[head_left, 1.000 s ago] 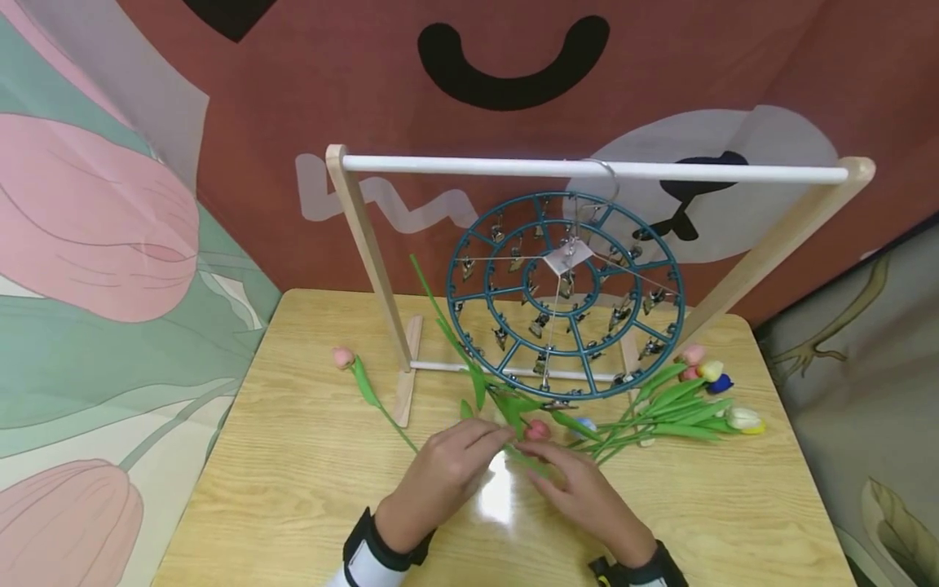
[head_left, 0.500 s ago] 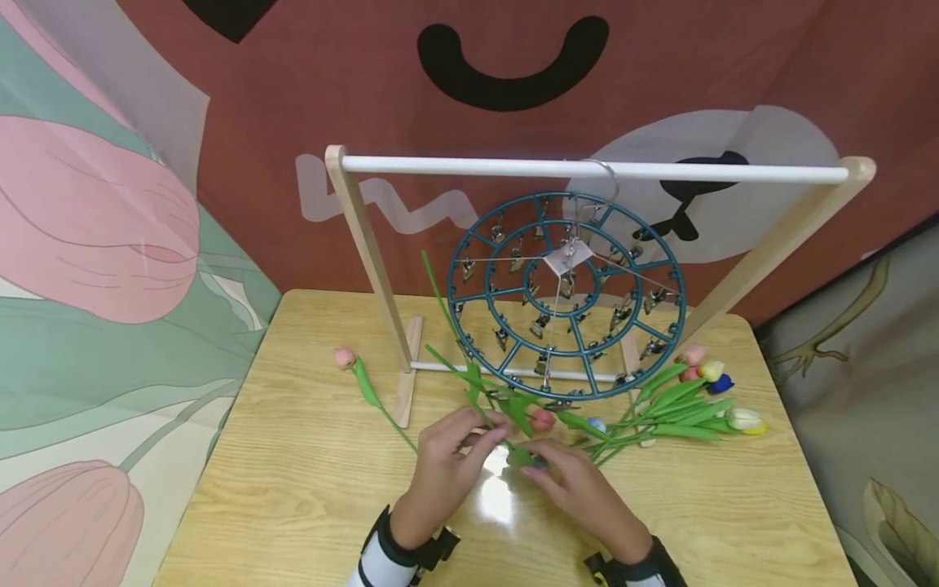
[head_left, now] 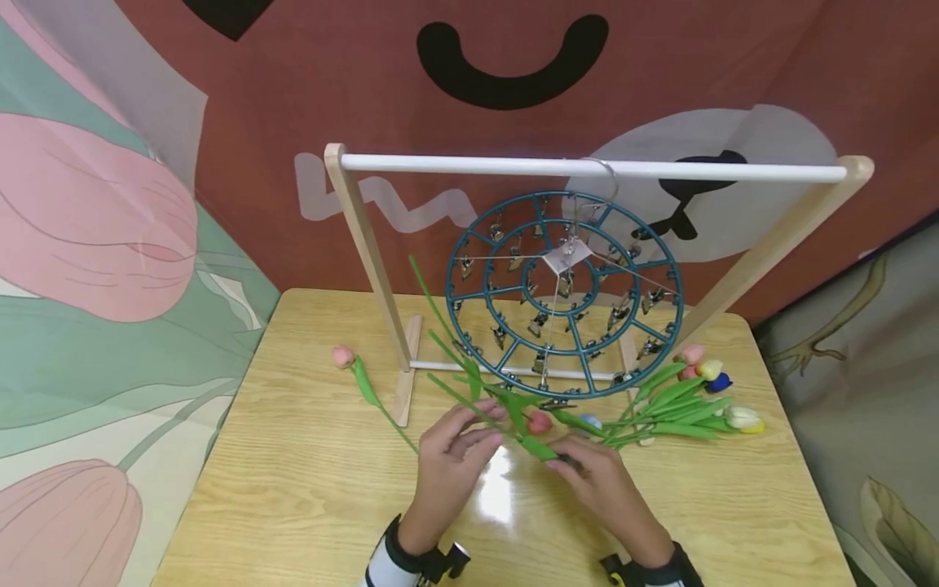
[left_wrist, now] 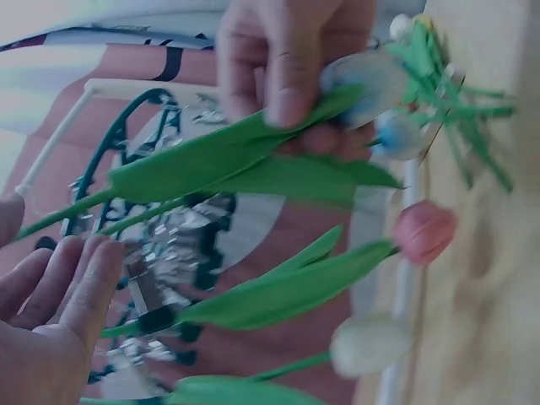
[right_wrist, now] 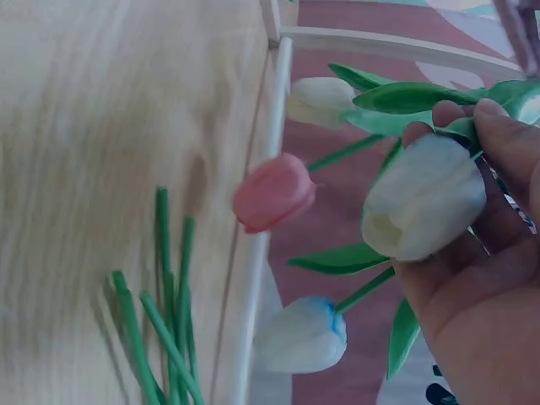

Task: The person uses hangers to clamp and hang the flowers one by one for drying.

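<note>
My right hand [head_left: 605,485] pinches a white tulip with a bluish tinge [right_wrist: 430,202] just below its bloom, thumb on the stem and leaf. Its green stem slants up to the left across my left hand [head_left: 451,461]. In the left wrist view, the left fingers [left_wrist: 72,291] lie fairly straight and the thumb stays apart from them, with the stem beside it. A pink tulip [left_wrist: 426,232], a white tulip [left_wrist: 371,346] and a blue-and-white tulip [right_wrist: 304,337] hang by their stems at the metal clips of a round blue drying hanger [head_left: 487,297].
The hanger hooks over the white bar [head_left: 469,165] of a wooden stand [head_left: 370,269]. A bunch of several mixed tulips [head_left: 682,408] lies on the table [head_left: 293,514] at the right. One pink tulip [head_left: 343,357] lies at the left.
The held tulip has swung into view with its stem pointing up left. My right hand has shifted slightly right with its bloom; the left fingers have moved apart from the thumb.
</note>
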The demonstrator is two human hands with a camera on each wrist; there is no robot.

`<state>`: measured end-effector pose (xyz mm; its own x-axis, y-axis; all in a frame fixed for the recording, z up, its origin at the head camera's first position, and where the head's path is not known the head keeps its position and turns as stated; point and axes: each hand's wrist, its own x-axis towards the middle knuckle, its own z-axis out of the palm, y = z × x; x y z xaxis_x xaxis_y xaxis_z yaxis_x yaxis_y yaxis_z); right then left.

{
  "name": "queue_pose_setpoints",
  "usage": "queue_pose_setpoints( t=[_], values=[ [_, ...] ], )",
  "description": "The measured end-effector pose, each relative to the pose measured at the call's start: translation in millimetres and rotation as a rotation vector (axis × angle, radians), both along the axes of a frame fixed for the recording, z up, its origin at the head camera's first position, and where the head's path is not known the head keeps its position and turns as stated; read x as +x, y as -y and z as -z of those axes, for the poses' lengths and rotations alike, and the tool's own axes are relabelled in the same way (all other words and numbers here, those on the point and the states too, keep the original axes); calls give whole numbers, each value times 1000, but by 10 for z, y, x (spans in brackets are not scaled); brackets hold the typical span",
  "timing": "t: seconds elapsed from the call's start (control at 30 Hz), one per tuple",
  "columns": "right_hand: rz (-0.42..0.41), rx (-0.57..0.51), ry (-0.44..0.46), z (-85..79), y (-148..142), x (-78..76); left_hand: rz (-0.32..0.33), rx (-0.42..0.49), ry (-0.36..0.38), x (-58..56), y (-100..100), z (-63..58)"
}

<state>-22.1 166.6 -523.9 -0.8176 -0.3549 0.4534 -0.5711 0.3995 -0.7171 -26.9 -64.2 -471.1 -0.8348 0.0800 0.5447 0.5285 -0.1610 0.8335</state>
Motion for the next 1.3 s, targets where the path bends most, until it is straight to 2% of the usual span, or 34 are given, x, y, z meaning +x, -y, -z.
queue_pose_setpoints(
  t=[0.13, 0.23, 0.3, 0.4, 0.6, 0.7, 0.8, 0.9, 0.97, 1.17, 1.3],
  values=[
    [5, -4, -19, -65, -34, 12, 80, 1, 81, 49, -110, 139],
    [5, 5, -13, -85, -54, 15, 142, 50, 138, 78, -217, 244],
    [7, 15, -20, -88, -64, 13, 159, 86, 151, 84, -282, 296],
    [-3, 24, -47, -89, -77, 2, 137, 107, 135, 72, -358, 341],
    [14, 50, -92, -136, -140, -22, -4, 26, 107, 28, -424, 370],
    [103, 41, -90, -193, -245, -33, -57, -12, 84, 7, -436, 377],
    [248, -38, -79, -277, -373, -64, -91, -51, 69, -8, -444, 380],
    [365, -102, -89, -365, -471, -136, -86, -74, 62, -11, -440, 378],
    [397, -91, -102, -418, -524, -200, -74, -84, 59, -9, -442, 376],
    [353, 90, -134, -545, -602, -399, -25, -82, 35, 7, -460, 364],
    [318, 113, -129, -611, -603, -486, 7, -80, 35, 12, -469, 364]
  ],
)
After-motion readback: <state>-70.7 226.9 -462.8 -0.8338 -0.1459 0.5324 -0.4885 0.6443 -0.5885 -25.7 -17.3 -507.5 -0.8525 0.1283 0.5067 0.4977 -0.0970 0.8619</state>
